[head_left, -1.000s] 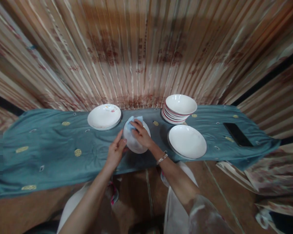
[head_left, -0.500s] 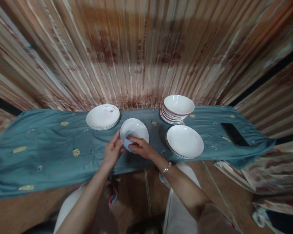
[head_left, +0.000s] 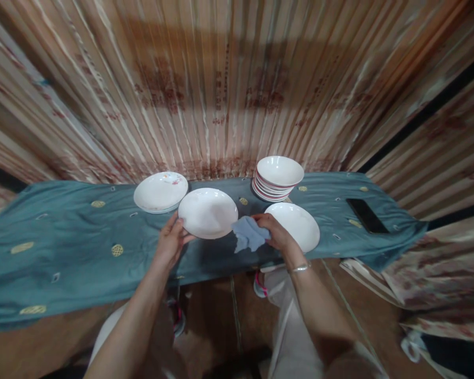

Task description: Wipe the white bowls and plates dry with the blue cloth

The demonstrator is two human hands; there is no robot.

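My left hand (head_left: 172,239) grips the left rim of a white plate (head_left: 208,213), thumb on the upper face and fingers beneath. The plate is lifted above the cloth, tilted toward me. In my right hand (head_left: 274,231) a light blue cloth (head_left: 249,233) hangs bunched between thumb and fingers, just right of the plate and apart from it or barely at its edge. Behind that hand lies another white plate (head_left: 298,226), partly covered by the hand. A small stack of white plates (head_left: 160,192) with a floral mark sits at the left.
A stack of red-rimmed white bowls (head_left: 279,176) stands at the back, right of centre. A black phone (head_left: 366,215) lies at the right on the teal tablecloth (head_left: 75,247). A pleated curtain (head_left: 205,95) hangs close behind the table.
My right hand has moved right with the blue cloth, away from the dish's near edge. The white plate in my left hand now shows its whole face.
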